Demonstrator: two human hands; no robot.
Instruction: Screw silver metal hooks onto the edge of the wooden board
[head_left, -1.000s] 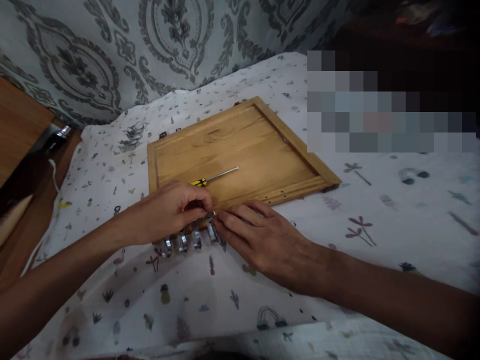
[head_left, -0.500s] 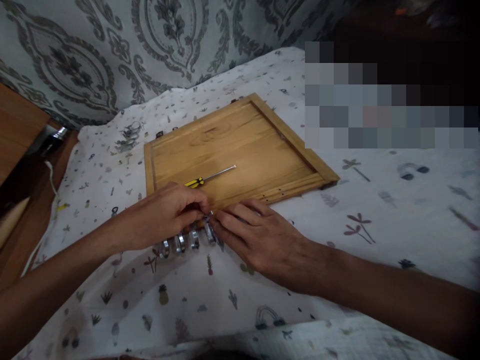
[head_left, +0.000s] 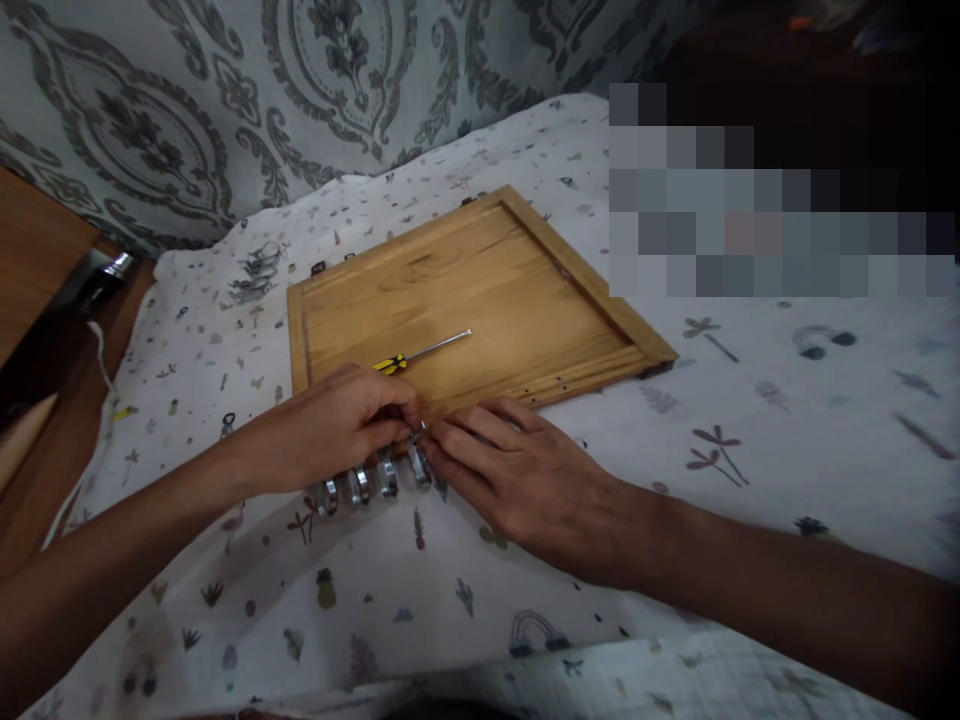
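Note:
A framed wooden panel (head_left: 450, 290) lies flat on the cloth. Along its near edge sits a row of several curved, shiny metal clips (head_left: 386, 478). My left hand (head_left: 352, 420) reaches over this edge, thumb and forefinger pinched at the top of the rightmost metal clip (head_left: 418, 466); whatever tiny piece is between the fingertips is hidden. Against the right side of that same clip, my right hand (head_left: 517, 470) presses with its fingers bent together. Just beyond the left hand, a screwdriver (head_left: 424, 352) with a yellow and black handle rests on the panel.
More loose metal clips (head_left: 259, 270) lie in a pile at the back left of the printed cloth (head_left: 645, 590). Wooden furniture (head_left: 45, 260) with a white cable (head_left: 101, 350) borders the left side. A patterned curtain (head_left: 337, 80) hangs behind. The upper right is blurred out.
Almost nothing differs. My left hand has shifted very slightly upward, its fingertips still at the rightmost clip; my right hand holds its place.

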